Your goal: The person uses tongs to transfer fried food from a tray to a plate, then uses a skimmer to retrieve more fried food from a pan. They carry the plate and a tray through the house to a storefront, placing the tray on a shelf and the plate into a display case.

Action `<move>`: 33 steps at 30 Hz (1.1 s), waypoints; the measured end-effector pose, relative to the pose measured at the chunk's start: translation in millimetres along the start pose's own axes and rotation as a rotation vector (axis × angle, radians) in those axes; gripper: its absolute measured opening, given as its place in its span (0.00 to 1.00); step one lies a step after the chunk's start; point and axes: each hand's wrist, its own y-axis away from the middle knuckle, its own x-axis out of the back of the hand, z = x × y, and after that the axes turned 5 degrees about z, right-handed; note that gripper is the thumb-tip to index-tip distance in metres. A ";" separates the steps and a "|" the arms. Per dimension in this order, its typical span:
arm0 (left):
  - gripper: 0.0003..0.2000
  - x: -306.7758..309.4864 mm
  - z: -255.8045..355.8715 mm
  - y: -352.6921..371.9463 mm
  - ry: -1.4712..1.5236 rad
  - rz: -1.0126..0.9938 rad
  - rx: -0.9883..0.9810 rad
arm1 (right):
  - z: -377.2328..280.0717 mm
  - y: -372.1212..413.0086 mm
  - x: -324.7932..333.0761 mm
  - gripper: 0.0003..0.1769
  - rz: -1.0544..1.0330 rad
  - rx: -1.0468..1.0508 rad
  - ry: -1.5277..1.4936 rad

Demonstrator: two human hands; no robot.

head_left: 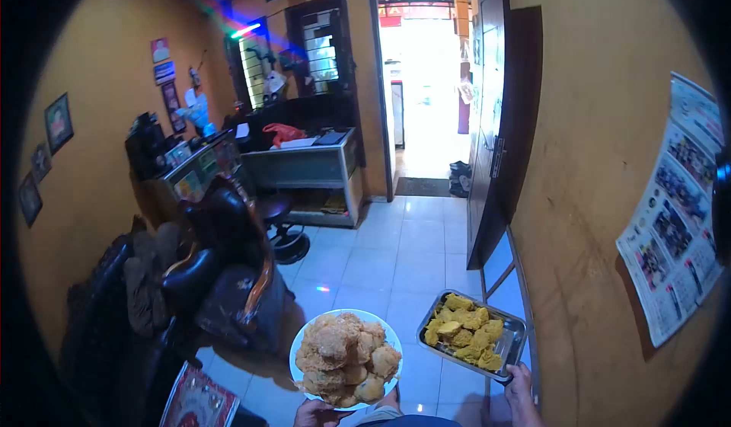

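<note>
A round white plate (295, 348) piled with light brown fried pieces (343, 351) is in my left hand (318, 414), which grips its near edge from below; part of the fingers is hidden under it. To the right, my right hand (519, 387) holds a rectangular metal tray (512, 335) by its near right corner. Yellow coated pieces (466, 332) fill most of the tray. Plate and tray are apart, both above the tiled floor.
Ahead, an open door (491, 122) stands beside a bright doorway with a dark mat (423, 187) and shoes (459, 179). At left are a dark armchair (236, 297), a round stool (278, 210), a desk (304, 164) and a low table (199, 400).
</note>
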 end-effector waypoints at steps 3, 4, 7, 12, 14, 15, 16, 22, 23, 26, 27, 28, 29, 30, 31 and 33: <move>0.19 -18.9 25.5 -106.6 -0.103 0.000 0.057 | 18.8 -76.1 -32.9 0.13 0.018 0.003 -0.024; 0.19 -39.8 37.4 -140.2 -0.114 -0.014 0.065 | 17.3 -95.3 -49.8 0.14 0.036 -0.002 -0.026; 0.13 -107.7 64.4 -210.9 -0.204 0.081 0.077 | 26.1 -147.6 -75.9 0.16 0.100 -0.024 -0.014; 0.20 -190.7 108.6 -359.7 -0.240 0.016 0.107 | 21.2 -241.3 -142.7 0.16 0.163 0.007 -0.039; 0.24 -215.1 118.8 -423.6 -0.243 -0.040 0.105 | -5.6 -261.6 -204.1 0.14 0.177 -0.047 -0.159; 0.24 -229.6 120.6 -454.9 -0.243 -0.053 0.113 | -29.7 -273.2 -241.3 0.14 0.177 -0.039 -0.164; 0.24 -242.6 121.1 -483.8 -0.242 -0.059 0.112 | -58.7 -283.2 -281.1 0.11 0.225 -0.078 -0.054; 0.26 -345.0 128.7 -648.3 -0.215 -0.040 0.119 | -55.7 -490.4 -350.9 0.11 0.184 -0.150 0.059; 0.26 -364.1 130.8 -672.3 -0.208 -0.038 0.117 | -41.5 -539.2 -352.1 0.12 0.146 -0.102 0.067; 0.27 -410.4 136.7 -742.2 -0.187 -0.033 0.105 | -49.7 -644.9 -402.1 0.11 0.043 -0.104 -0.008; 0.27 -421.3 138.1 -766.5 -0.182 -0.037 0.102 | -53.3 -673.3 -420.7 0.11 0.034 -0.107 -0.063; 0.28 -432.7 139.0 -794.1 -0.178 -0.042 0.099 | -54.8 -706.0 -440.1 0.10 0.025 -0.112 -0.122; 0.28 -443.6 140.4 -821.7 -0.174 -0.043 0.097 | -55.7 -737.7 -457.7 0.10 0.017 -0.107 -0.123; 0.28 -453.4 141.6 -852.4 -0.167 -0.045 0.098 | -56.6 -770.0 -474.5 0.10 0.015 -0.085 -0.141; 0.28 -463.0 143.0 -881.8 -0.167 -0.048 0.100 | -55.3 -801.6 -490.3 0.09 0.016 -0.064 -0.160; 0.29 -481.0 149.0 -947.9 -0.169 -0.053 0.110 | -51.2 -872.6 -506.3 0.10 0.111 0.015 0.133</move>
